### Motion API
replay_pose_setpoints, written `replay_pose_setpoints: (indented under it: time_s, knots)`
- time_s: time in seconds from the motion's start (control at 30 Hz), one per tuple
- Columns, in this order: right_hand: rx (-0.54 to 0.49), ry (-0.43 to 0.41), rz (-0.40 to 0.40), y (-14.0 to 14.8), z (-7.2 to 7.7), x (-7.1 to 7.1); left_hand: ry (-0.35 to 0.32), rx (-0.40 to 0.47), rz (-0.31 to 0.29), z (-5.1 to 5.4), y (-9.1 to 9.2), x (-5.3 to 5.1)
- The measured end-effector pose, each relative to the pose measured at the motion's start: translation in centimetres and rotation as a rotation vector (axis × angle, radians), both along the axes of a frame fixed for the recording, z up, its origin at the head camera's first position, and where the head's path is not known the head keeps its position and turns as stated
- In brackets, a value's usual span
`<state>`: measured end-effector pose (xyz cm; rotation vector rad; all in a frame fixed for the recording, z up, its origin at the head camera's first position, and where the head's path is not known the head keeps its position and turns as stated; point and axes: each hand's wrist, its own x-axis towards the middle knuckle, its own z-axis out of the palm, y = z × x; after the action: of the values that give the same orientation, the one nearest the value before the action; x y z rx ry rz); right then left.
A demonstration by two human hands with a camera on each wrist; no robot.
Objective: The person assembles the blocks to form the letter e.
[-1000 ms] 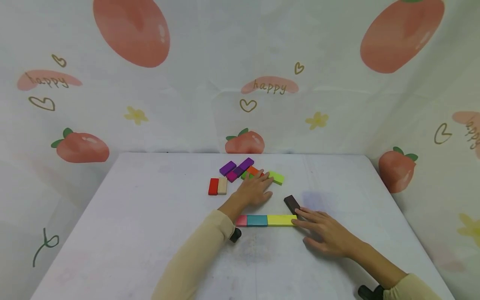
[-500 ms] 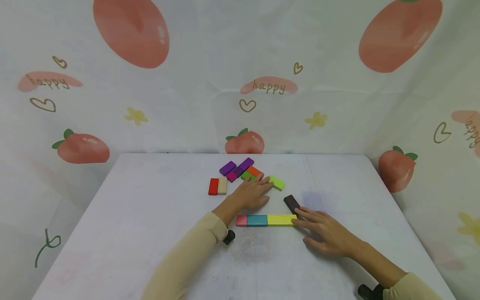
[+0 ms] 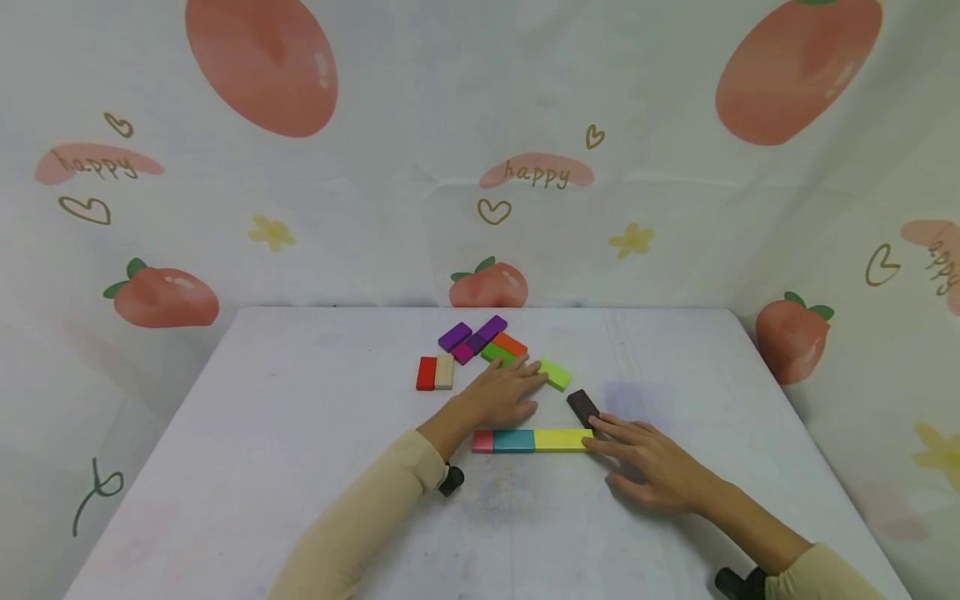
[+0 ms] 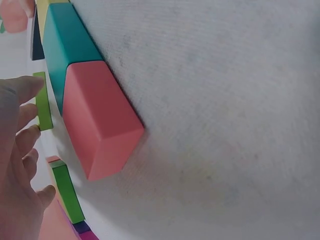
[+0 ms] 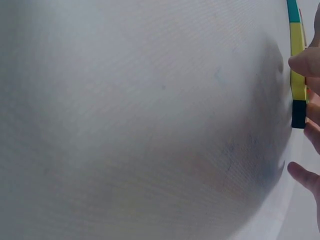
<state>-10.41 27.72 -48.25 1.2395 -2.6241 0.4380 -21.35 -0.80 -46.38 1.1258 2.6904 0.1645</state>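
My left hand reaches over the table with its fingers spread and its fingertips at the near-left end of a lime green block. My right hand lies low at the right. Its fingertips touch the right end of a yellow block and the lower end of a slanted dark brown block. The yellow block closes a straight row with a teal block and a short pink block. In the left wrist view, the left fingers lie beside the lime block without curling round it.
Behind the left hand lie a green block, an orange block, a magenta block and several purple blocks. A red block and a cream block stand side by side to their left.
My left hand has drawn back toward me, and the lime green block has slid nearer and slightly right with it. My right hand and the row have stayed put.
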Motion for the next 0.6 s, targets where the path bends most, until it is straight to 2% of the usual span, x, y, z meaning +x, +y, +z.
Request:
replay_pose_setpoints:
  time_s: [0.2, 0.6]
  knots:
    - [0.012, -0.017, -0.02, -0.04, -0.04, 0.06, 0.007, -0.02, -0.017, 0.35, -0.01, 0.31]
    - [0.026, -0.035, -0.04, -0.14, 0.07, 0.14, 0.005, -0.03, -0.022, 0.35, 0.08, 0.4]
